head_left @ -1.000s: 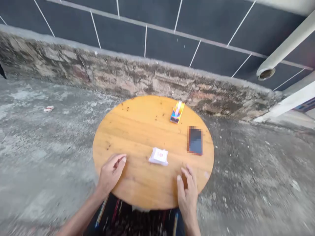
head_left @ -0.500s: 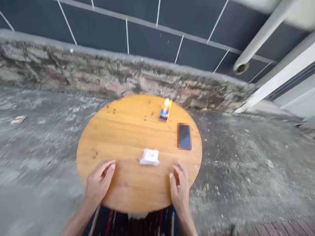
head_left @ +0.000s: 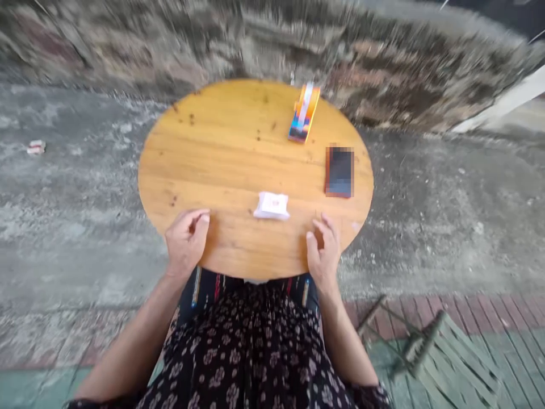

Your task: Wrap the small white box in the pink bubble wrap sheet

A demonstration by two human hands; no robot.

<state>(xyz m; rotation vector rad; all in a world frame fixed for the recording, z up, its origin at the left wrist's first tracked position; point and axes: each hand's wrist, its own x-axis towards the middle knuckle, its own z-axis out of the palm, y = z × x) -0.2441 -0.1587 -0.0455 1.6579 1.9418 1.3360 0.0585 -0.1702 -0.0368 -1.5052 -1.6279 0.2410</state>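
A small white packet (head_left: pixel 272 205) with a faint mark on top lies on the round wooden table (head_left: pixel 230 153), between my two hands. My left hand (head_left: pixel 186 237) rests at the near left edge of the table, fingers curled in and thumb tip against the index finger, with nothing visible in it. On the other side, my right hand (head_left: pixel 324 250) rests at the near right edge, its fingers loosely bent and apart, holding nothing. Beyond it lies a dark, blurred-out flat rectangular thing (head_left: pixel 339 171) with a reddish-orange edge. Farther back is a colourful yellow, orange and blue box (head_left: pixel 304 112) with a pale strip.
A rough stone wall base (head_left: pixel 179 45) runs behind the table. A green slatted folding chair (head_left: pixel 455 358) stands at the lower right on paving. Grey concrete ground (head_left: pixel 426 216) surrounds the table, with a small pale piece (head_left: pixel 36 147) lying at left.
My view has tilted downward, so the table and hands appear higher and my patterned clothing and the chair show. The packet, box and dark thing keep their places on the table.
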